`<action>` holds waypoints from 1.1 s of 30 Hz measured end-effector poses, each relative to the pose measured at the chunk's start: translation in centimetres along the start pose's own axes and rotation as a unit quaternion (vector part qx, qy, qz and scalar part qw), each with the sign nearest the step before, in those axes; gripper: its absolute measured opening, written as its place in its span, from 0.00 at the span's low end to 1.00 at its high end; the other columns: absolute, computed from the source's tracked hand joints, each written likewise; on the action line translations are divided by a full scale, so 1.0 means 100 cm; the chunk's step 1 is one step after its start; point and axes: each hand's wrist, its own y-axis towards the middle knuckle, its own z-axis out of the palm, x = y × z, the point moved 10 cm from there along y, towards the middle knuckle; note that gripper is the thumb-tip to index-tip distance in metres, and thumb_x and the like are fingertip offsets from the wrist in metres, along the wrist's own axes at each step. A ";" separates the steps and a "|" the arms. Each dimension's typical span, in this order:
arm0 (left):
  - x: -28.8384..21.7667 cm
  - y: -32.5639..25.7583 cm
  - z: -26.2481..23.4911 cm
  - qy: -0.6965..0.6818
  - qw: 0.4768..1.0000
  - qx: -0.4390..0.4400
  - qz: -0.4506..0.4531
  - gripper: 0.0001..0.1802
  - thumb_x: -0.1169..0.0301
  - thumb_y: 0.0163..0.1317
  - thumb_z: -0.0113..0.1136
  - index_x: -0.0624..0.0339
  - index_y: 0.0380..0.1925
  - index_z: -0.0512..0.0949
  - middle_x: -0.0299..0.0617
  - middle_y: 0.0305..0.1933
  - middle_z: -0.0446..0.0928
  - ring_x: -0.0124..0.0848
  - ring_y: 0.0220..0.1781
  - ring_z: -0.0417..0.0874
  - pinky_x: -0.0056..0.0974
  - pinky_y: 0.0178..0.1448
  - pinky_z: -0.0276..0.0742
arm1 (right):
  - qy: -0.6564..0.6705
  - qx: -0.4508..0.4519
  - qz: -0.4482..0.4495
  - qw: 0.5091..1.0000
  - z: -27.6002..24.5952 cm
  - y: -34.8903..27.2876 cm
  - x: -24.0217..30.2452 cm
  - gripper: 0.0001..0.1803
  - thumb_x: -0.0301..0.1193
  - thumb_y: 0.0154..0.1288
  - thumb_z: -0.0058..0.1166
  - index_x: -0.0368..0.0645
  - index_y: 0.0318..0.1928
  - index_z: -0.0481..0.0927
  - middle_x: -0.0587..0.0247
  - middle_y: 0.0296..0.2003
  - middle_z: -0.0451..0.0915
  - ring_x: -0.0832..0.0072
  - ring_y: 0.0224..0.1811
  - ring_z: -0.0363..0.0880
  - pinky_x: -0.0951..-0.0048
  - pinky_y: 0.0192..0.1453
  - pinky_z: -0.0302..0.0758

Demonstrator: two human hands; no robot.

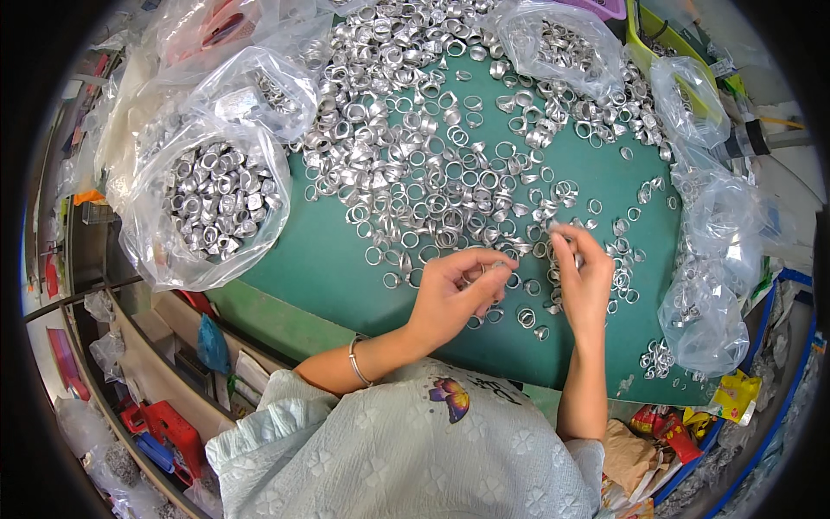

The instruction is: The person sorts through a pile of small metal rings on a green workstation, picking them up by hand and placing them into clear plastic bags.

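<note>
Many silver-coloured metal rings (441, 195) lie loose and heaped on a green table top (320, 285). My left hand (458, 292), with a bangle on its wrist, is closed near the front edge of the pile. Bits of silvery metal rings show between its curled fingers, though most of what it holds is hidden. To its right, my right hand (584, 270) pinches a small silvery ring between thumb and fingertips, just above scattered rings. The two hands are apart.
An open plastic bag of chunky rings (223, 203) stands at the left. More bags, one of rings at the back (562, 52) and a clear one at the right (705, 320), border the table. A yellow-green basket (638, 52) sits at the back right. Drawers and a red tool (173, 437) are lower left.
</note>
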 end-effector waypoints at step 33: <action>-0.037 -0.014 0.019 0.229 0.957 0.017 0.179 0.16 0.78 0.52 0.64 0.59 0.44 0.81 0.33 0.22 0.68 0.21 0.26 0.68 0.27 0.29 0.64 | 0.627 0.254 0.230 0.699 0.083 -0.059 -0.007 0.13 0.33 0.68 0.48 0.39 0.47 0.71 0.61 0.31 0.75 0.83 0.17 0.64 0.85 0.14 0.56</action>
